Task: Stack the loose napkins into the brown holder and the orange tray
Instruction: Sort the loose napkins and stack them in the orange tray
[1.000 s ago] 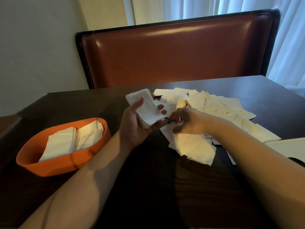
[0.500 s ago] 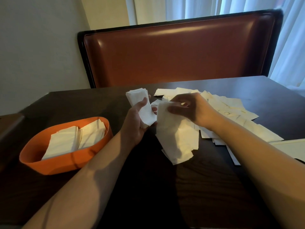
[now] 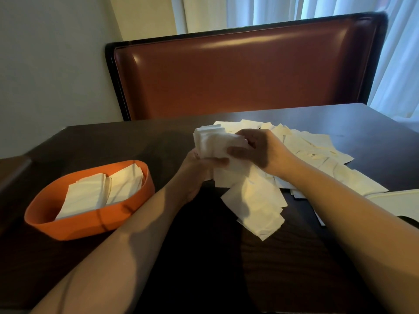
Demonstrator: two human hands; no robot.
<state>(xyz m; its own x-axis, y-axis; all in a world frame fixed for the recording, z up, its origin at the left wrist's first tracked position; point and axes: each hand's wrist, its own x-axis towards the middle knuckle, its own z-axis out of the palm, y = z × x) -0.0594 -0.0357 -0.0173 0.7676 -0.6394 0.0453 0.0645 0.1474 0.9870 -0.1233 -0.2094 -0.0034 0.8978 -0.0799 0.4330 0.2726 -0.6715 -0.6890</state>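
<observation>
**Now one more napkin joins the stack in my hands**

Just now the sheet my right hand [image 3: 260, 152] was lifting off the pile a moment ago has come onto the bundle of napkins [image 3: 215, 143] at the centre of the frame, so the stack grows by one and is closer to going into a container. My left hand [image 3: 199, 164] grips the bundle from below, fingers curled round its lower edge. My right hand's fingers are bent and pinch the new sheet against the bundle's right side. Loose napkins [image 3: 317, 155] lie spread on the desk [image 3: 113, 141] at centre right. The orange tray [image 3: 90, 225], lower left, already holds two stacks. I cannot see the brown holder.
</observation>
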